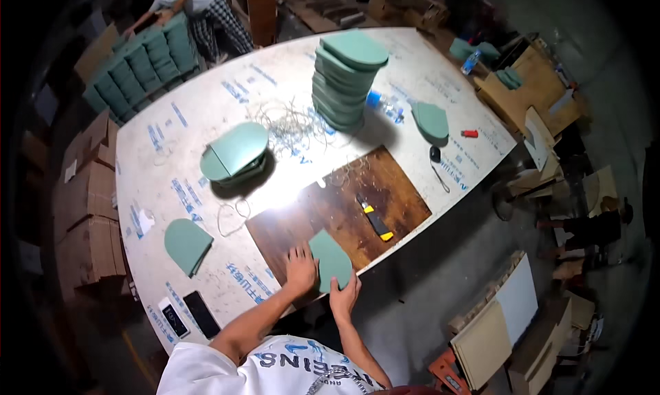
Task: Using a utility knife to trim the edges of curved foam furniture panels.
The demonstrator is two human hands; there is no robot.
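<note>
In the head view, with the panel under our hands as the centre of the dial and twelve pointing away from us, we see a thin, round-edged green panel (332,264) lying over the near part of a stained wooden board (405,189) on the desk (161,189). We judge it light and fairly stiff, perhaps with a little flex, and not very fragile; its smooth-looking face could slide, and we cannot tell whether it is one sheet or several layers. We would take hold by the rim, thumb on the face and fingers beneath, near five and nine o'clock. Our left hand (300,266) lies palm down at nine o'clock, fingers loosely spread toward twelve, its thumb side against the panel's edge rather than gripping it; its forearm comes in between seven and eight. Our right hand (344,292), at five o'clock, is half closed around the rim, thumb on the upper face, forearm rising from five. A utility knife (375,217) lies between one and two o'clock, a tall stack of green panels (340,85) stands farther off at twelve, and a lower green pile (237,151) sits near eleven.
</note>
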